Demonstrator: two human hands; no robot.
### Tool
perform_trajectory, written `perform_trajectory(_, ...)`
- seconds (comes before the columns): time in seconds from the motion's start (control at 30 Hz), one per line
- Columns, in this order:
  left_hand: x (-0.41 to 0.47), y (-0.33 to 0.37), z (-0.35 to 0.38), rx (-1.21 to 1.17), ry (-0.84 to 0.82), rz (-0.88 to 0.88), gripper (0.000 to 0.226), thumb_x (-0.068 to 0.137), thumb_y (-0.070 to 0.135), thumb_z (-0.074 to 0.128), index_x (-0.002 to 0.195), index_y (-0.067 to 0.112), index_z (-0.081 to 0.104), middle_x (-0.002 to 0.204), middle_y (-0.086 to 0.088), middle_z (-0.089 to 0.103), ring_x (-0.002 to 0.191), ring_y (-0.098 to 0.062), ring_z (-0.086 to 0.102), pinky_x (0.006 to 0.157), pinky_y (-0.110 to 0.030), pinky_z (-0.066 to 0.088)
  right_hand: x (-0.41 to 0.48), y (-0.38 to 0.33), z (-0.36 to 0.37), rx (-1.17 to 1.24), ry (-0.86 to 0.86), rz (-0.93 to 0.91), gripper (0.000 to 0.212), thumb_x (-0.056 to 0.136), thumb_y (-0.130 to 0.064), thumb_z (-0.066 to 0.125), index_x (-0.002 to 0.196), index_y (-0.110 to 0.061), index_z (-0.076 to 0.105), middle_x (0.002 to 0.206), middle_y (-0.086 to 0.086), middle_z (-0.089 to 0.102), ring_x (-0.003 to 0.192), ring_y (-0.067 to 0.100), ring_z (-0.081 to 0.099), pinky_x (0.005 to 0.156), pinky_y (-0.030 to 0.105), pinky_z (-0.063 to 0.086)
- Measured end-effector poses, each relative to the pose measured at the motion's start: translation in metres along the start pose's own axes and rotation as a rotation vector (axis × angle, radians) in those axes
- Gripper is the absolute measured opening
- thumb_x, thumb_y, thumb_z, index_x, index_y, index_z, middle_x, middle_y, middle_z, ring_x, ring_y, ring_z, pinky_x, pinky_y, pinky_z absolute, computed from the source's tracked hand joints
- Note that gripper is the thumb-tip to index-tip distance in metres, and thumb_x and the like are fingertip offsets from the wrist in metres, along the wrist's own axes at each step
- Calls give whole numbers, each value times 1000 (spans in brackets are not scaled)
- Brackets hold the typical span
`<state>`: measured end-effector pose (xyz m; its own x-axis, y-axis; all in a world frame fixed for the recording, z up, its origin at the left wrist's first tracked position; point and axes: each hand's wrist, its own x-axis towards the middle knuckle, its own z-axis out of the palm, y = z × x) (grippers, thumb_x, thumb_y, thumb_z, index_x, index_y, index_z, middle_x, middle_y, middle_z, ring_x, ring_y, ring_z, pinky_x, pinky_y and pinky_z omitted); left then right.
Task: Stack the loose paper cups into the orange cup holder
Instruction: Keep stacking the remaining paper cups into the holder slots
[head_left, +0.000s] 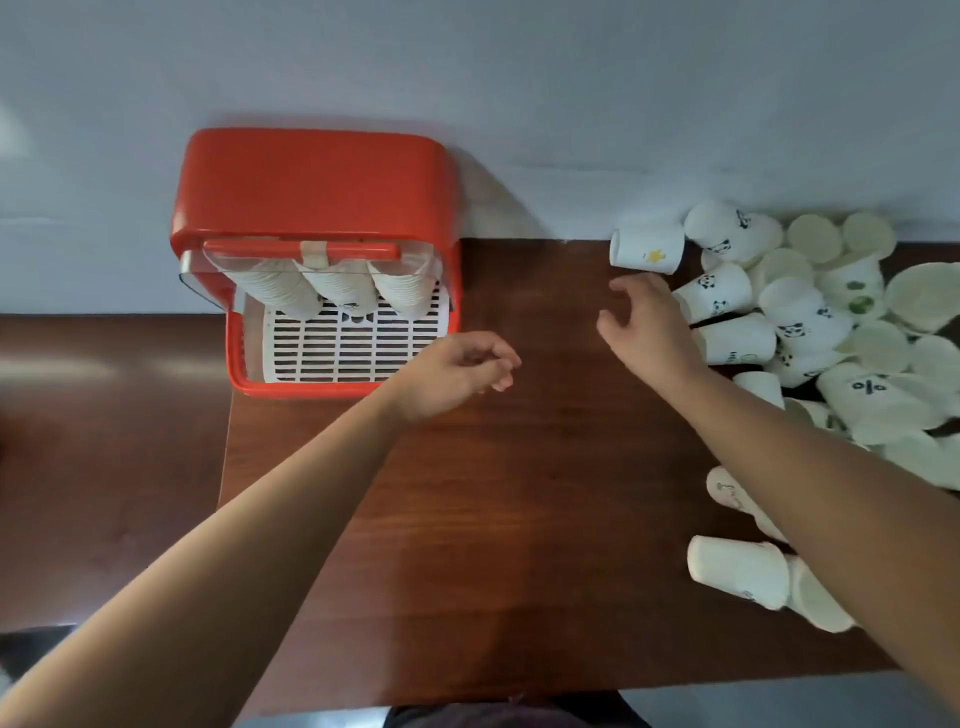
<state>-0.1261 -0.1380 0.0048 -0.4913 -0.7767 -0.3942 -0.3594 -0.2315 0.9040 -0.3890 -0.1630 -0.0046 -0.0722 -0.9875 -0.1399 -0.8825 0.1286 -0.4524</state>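
So far, I count three cup stacks (340, 286) in the orange cup holder (311, 182), just beyond my empty, loosely curled left hand (457, 371). My right hand (644, 322), fingers spread and empty, reaches toward many loose paper cups (727, 296) beside it, unstacked.

You're standing at what looks like an office or break-room corner: a dark wood-grain table (519, 493) against a plain pale wall (519, 78), bearing an orange cup holder (311, 182) and a heap of paper cups (810, 312).
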Motion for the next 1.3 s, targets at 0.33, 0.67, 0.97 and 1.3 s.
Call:
perform_trajectory(0.33, 173, 87, 55, 569, 198, 100, 45, 89, 24, 64, 132, 16, 54, 129, -4, 53, 114, -17, 54, 89, -23, 39, 30, 107, -52, -236, -54, 3, 53, 85, -14, 62, 134, -1, 49, 135, 19, 45, 124, 36, 46, 105, 45, 41)
perform_trajectory(0.67, 280, 68, 108, 935, 75, 150, 72, 82, 21, 66, 148, 12, 37, 149, -9, 40, 130, -31, 46, 100, -48, 45, 62, 147, -44, -411, -211, -208, 57, 80, 3, 62, 134, -9, 50, 135, 12, 44, 128, 30, 38, 102, 41, 43)
perform_trajectory(0.97, 266, 50, 117, 975, 193, 94, 69, 83, 33, 70, 140, 7, 40, 126, -15, 51, 111, -36, 56, 86, -43, 47, 73, 153, -33, -757, -198, -424, 40, 74, -15, 71, 112, -12, 58, 109, 7, 57, 111, 31, 50, 103, 45, 35)
perform_trajectory(1.3, 138, 65, 90, 211, 437, 15, 71, 81, 25, 81, 140, 25, 42, 124, 12, 59, 111, 6, 56, 85, -6, 41, 47, 111, -58, 153, -195, -231, 63, 77, -31, 76, 132, -16, 51, 126, 5, 54, 113, 24, 53, 97, 39, 45)
